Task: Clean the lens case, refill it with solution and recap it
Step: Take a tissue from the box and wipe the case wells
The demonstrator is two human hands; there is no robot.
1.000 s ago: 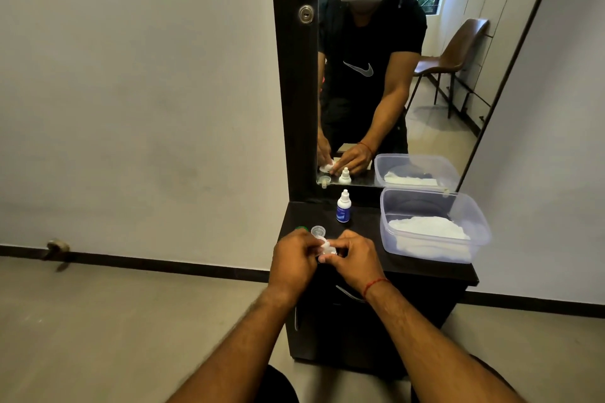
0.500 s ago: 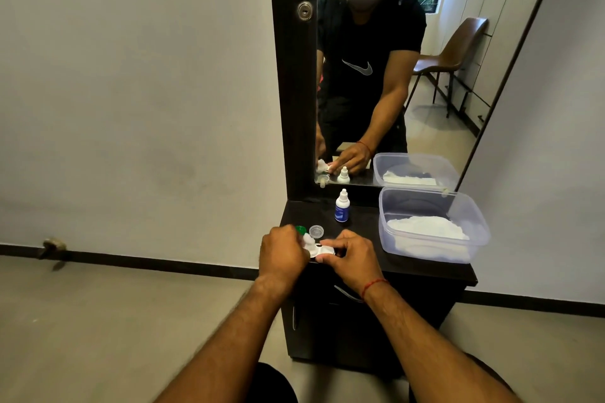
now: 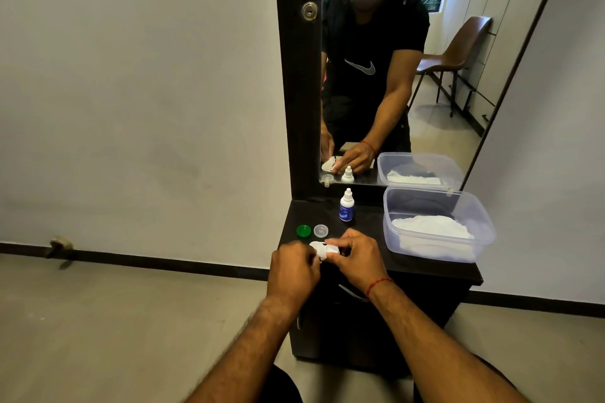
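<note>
A white lens case (image 3: 319, 247) is held over the front of the dark dresser top (image 3: 366, 232). My right hand (image 3: 355, 258) grips its right end. My left hand (image 3: 293, 268) is closed on a small white wad (image 3: 322, 256), apparently tissue, pressed against the case's left well. Most of the case is hidden by my fingers. Just behind my hands lie a green cap (image 3: 303, 230) and a clear cap (image 3: 320, 230), both off the case. A small white solution bottle (image 3: 346, 206) with a blue label stands upright and capped near the mirror.
A clear plastic tub (image 3: 484, 226) holding white tissue sits at the right of the dresser top. A tall mirror (image 3: 425, 114) rises behind and reflects a person, the hands and a brown chair. The dresser's front edge is right under my wrists.
My hands have drawn slightly toward me and lower, uncovering the green cap. The left hand has shifted on the case's left well while the right keeps its hold.
</note>
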